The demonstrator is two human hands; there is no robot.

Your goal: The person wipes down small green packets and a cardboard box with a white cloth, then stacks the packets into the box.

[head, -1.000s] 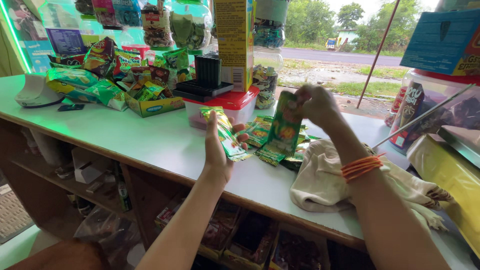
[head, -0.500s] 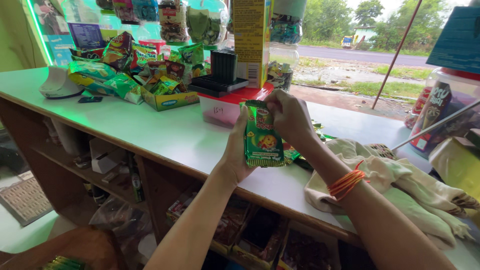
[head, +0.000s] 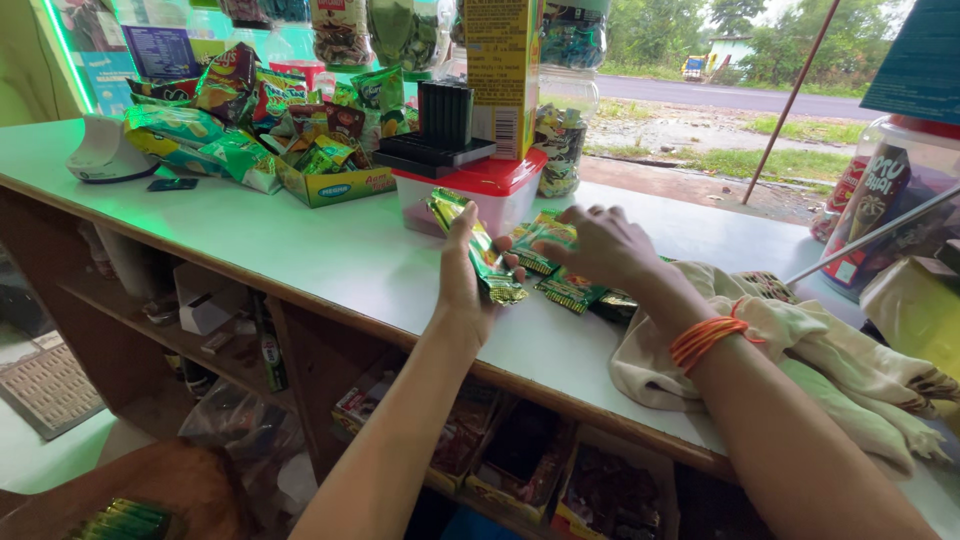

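A stack of packets (head: pixel 478 245) is gripped edgewise in the left hand (head: pixel 465 285), while loose packets (head: pixel 560 285) at 3 o'clock, pressed under the spread right hand (head: pixel 605 245), may be scattered.

Green sachets (head: pixel 478 245) in left hand (head: pixel 462 280)

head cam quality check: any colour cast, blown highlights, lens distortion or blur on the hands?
Head view: green cast on the white counter at left; sky beyond the road washed out; wide-angle bending at the edges, counter edge bowed. Left hand and its green snack packets are sharp; right hand slightly soft; under-counter shelves dim.
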